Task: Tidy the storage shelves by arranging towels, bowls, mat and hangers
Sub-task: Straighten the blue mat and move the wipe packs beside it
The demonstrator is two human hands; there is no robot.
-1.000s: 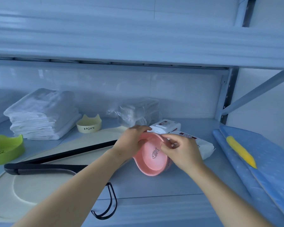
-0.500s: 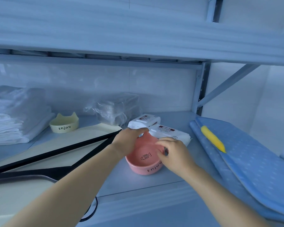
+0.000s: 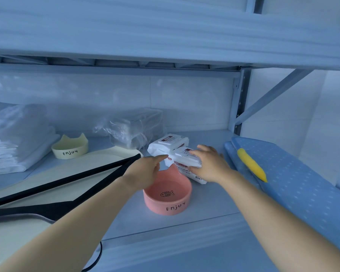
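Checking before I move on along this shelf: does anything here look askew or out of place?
Yes. The black hanger lies slantwise across the cream mat, its hook dangling over the front edge of the shelf. The two wipe packs sit crooked, at different angles. The pink bowl stands upright.

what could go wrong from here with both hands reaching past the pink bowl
The pink bowl sits near the front edge of the shelf, just below the left hand; drawing that arm back might knock it off. The right hand rests on the near wipes pack, right behind the bowl; sliding it forward could shove the bowl.
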